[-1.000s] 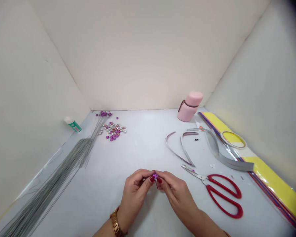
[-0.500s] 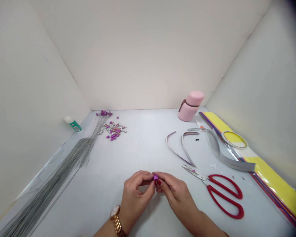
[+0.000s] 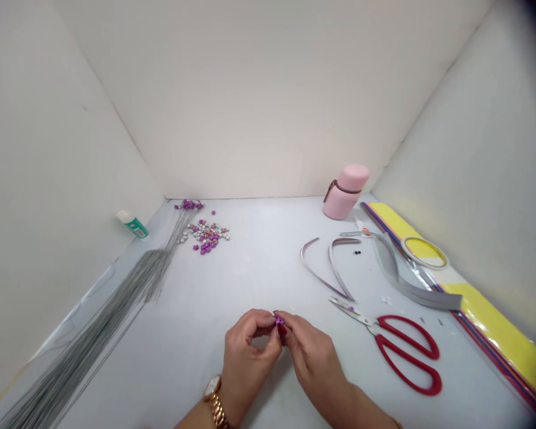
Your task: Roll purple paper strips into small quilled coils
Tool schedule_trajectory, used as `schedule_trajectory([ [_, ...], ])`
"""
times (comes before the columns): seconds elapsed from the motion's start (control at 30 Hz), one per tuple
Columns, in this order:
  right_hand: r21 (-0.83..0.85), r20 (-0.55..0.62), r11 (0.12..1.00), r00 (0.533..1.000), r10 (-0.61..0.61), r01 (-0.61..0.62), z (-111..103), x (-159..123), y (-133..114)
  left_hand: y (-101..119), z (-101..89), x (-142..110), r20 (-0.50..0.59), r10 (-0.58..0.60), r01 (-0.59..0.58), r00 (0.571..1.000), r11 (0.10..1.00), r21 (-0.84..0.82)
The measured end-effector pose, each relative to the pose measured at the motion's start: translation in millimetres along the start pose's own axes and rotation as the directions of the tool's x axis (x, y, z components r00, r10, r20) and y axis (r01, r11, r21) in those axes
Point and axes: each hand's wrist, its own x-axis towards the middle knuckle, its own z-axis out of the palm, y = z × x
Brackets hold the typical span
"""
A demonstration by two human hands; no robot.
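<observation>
My left hand (image 3: 250,351) and my right hand (image 3: 312,357) meet low in the middle of the view, just above the white surface. Their fingertips pinch a small purple flower-shaped bead (image 3: 279,320) from either side, and the fingers hide most of it. I cannot tell whether a wire passes through it. A gold wristwatch (image 3: 214,396) sits on my left wrist. Red-handled scissors (image 3: 374,325) lie closed just right of my right hand, their blades pointing towards it.
Long grey wires (image 3: 116,292) lie at left, near a heap of purple and silver beads (image 3: 206,236). Grey paper strips (image 3: 321,274), a tape roll (image 3: 424,252), yellow sheets (image 3: 495,322) and a pink bottle (image 3: 345,192) lie right. White walls surround the surface.
My left wrist has turned, bringing the watch face into view. Both hands have shifted slightly right and keep pinching the purple bead.
</observation>
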Motion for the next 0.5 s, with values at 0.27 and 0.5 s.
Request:
schedule_trajectory([
  [0.27, 0.443, 0.13, 0.852, 0.96, 0.248, -0.28, -12.0, 8.6, -3.9, 5.2, -3.9, 6.2, 0.132, -0.145, 0.178, 0.981, 0.939, -0.294],
  [0.5, 0.57, 0.197, 0.71, 0.908, 0.37, -0.413, -15.5, 13.9, -3.4, 3.8, -4.5, 7.7, 0.181, -0.205, 0.255, 0.962, 0.914, -0.317],
])
